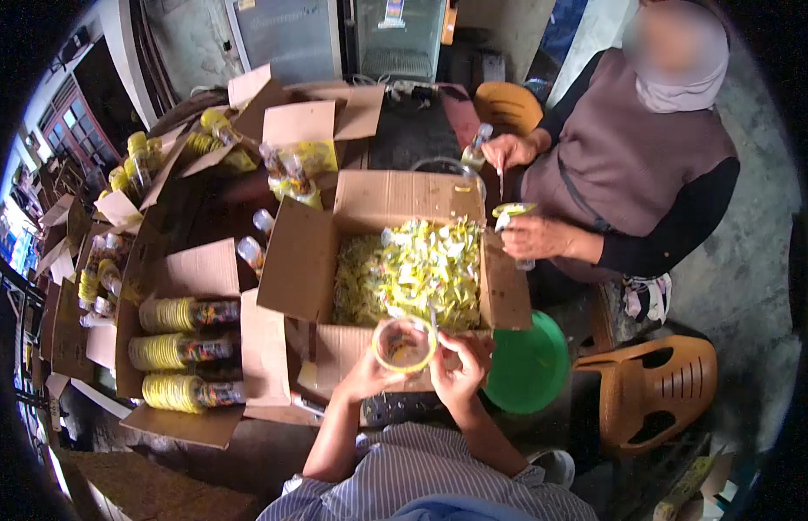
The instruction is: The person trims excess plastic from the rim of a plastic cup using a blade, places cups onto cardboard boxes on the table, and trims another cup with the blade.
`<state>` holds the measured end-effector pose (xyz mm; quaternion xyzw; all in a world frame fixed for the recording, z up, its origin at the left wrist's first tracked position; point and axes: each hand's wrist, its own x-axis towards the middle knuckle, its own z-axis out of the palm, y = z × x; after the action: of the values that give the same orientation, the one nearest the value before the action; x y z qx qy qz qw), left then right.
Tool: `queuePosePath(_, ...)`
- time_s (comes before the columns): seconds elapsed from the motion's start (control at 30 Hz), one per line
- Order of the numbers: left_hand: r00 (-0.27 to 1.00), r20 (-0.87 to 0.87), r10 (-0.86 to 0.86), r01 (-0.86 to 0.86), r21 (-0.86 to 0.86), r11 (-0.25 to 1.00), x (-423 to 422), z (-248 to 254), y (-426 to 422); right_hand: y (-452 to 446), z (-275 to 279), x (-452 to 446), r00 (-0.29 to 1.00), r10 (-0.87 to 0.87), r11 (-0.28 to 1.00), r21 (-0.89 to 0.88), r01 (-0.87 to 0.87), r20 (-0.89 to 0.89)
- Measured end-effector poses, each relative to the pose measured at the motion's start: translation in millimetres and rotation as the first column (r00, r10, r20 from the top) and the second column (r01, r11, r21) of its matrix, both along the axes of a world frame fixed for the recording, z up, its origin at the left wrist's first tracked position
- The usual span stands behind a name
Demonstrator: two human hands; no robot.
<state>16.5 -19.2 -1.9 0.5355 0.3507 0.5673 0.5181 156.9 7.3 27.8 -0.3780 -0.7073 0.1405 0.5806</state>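
Note:
My left hand (369,375) is wrapped around a clear plastic cup (404,354) with a yellow rim, its mouth tilted up toward me. Close against the cup's right side, my right hand (460,366) pinches a thin knife-like tool (433,314) that points up and away from me. Just beyond both hands is an open cardboard box (408,193), filled with yellow and whitish plastic trimmings (430,271). Its near flap lies partly beneath my hands.
Across the right corner, a person (634,165) holds a yellow-rimmed cup and a thin tool. A green basin (530,365) and orange chair (660,391) stand at right. At left, an open carton (195,269) holds stacked yellow-rimmed cups (182,352); more cartons and stacks lie beyond.

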Motion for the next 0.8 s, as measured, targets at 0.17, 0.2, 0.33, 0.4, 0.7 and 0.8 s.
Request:
queuePosePath(0.17, 1.000, -0.023, 0.013, -0.013, -0.010, 1.000, 0, -5, 2, 5, 1, 1, 1.000, 0.000, 0.997, -0.071, -0.002, -0.020)
queuePosePath(0.2, 1.000, 0.006, 0.011, -0.011, -0.021, 1.000, 0, -3, 3, 3, 4, 0, 0.998, -0.009, 0.995, -0.099, 0.002, -0.063)
queuePosePath(0.33, 1.000, -0.007, 0.030, -0.030, -0.009, 1.000, 2, 2, 6, 0, 7, 1, 0.997, -0.006, 0.996, -0.089, -0.002, -0.082)
queuePosePath(0.4, 0.998, -0.053, 0.032, -0.033, -0.026, 0.999, 1, 5, 7, 0, 6, 1, 0.998, 0.011, 0.999, -0.050, -0.014, -0.057)
queuePosePath(0.7, 0.999, 0.009, -0.033, 0.034, -0.071, 0.997, -1, 5, 11, 12, 8, 8, 0.997, 0.072, 0.992, -0.102, -0.074, -0.024)
queuePosePath(0.8, 0.998, -0.053, 0.044, -0.049, -0.107, 0.993, 0, 5, 10, 6, 3, 6, 0.999, 0.039, 0.998, -0.054, -0.040, -0.029)
